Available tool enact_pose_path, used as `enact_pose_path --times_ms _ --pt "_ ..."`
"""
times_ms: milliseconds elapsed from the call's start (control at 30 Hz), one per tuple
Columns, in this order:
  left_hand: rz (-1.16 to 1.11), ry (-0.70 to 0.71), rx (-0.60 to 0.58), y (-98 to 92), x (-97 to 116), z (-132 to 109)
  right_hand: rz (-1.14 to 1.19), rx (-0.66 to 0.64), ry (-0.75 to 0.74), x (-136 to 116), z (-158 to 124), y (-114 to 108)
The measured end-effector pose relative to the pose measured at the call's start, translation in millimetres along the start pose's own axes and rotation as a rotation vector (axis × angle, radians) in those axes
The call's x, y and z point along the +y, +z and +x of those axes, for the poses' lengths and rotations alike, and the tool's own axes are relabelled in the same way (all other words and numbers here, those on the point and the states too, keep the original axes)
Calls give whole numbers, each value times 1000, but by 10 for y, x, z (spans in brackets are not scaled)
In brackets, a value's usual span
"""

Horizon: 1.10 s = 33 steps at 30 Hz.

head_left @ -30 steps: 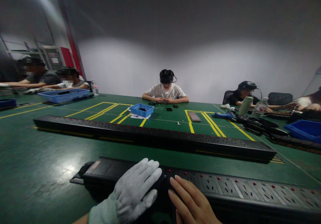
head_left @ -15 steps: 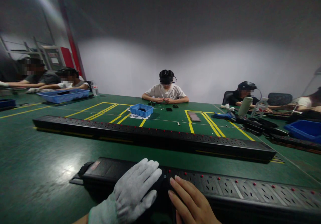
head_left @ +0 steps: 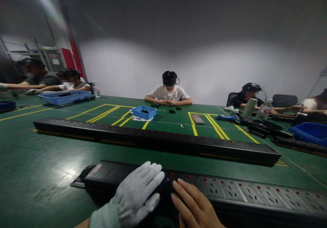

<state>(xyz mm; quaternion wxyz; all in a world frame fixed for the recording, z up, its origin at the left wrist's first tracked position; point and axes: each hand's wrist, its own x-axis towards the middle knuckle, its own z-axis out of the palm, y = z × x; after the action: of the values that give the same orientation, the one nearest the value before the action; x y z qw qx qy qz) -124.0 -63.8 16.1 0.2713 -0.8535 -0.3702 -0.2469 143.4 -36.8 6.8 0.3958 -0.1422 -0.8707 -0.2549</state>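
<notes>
A long black power strip (head_left: 245, 191) with rows of socket slots and small red dots lies across the near side of the table. Over its left part rests my left hand (head_left: 140, 190), in a white glove, fingers stretched out flat. Just right of it, my bare right hand (head_left: 194, 204) lies with its fingers extended against the strip's near edge. Neither hand is wrapped round anything. Beyond them, a second black power strip (head_left: 158, 136) lies lengthwise on the table. The underside of both palms is hidden.
On the green table (head_left: 51, 153) with yellow tape lines stand a small blue bin (head_left: 144, 112), a larger blue tray (head_left: 65, 97) at left and a blue bin (head_left: 310, 132) at right. A bottle (head_left: 264, 109) and tools are at right. Several people sit around the table.
</notes>
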Motion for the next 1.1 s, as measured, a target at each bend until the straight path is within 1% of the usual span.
enact_pose_path --times_ms 167,400,533,733,1100 --pt "-29 -12 19 17 -7 -4 -2 5 -7 -4 -29 27" --pt "-28 10 12 17 -11 1 2 12 -7 1 26 -7" --pt "-25 12 33 3 -2 18 1 16 -10 -1 36 -14" --pt "-20 0 17 14 -1 3 0 34 -6 -4 31 -4" --pt "-26 6 14 17 -12 4 -7 9 -7 -5 6 6"
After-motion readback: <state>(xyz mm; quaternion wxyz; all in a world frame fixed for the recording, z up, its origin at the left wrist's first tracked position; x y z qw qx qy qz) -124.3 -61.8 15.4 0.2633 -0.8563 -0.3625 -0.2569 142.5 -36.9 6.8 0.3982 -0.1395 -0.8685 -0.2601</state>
